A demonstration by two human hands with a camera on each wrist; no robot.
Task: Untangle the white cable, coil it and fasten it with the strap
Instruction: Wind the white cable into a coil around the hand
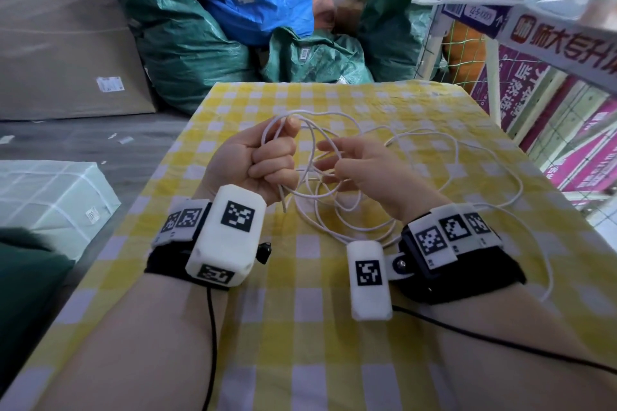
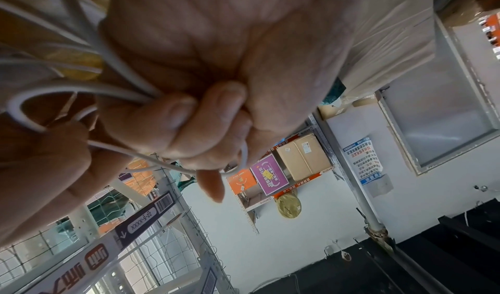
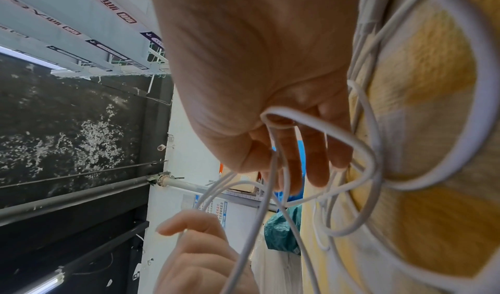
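The white cable (image 1: 434, 133) lies in loose tangled loops on the yellow checked tablecloth (image 1: 300, 360). My left hand (image 1: 263, 160) is a fist, gripping a few strands; a loop rises above the thumb and a free end hangs below the fist. In the left wrist view the curled fingers (image 2: 189, 117) clamp the cable (image 2: 16, 115). My right hand (image 1: 354, 160) is just right of it, fingers relaxed and pointing left, with strands draped across them. The right wrist view shows straight fingers (image 3: 311, 149) with a cable (image 3: 484, 97) loop hooked over them. No strap is visible.
Green and blue sacks (image 1: 207, 30) pile up behind the table's far edge. Large cardboard boxes (image 1: 63, 43) stand at the left, a wrapped white package (image 1: 50, 197) below them. A netted white shelf rack (image 1: 521, 20) crowds the right side. Black leads trail from both wrist cameras.
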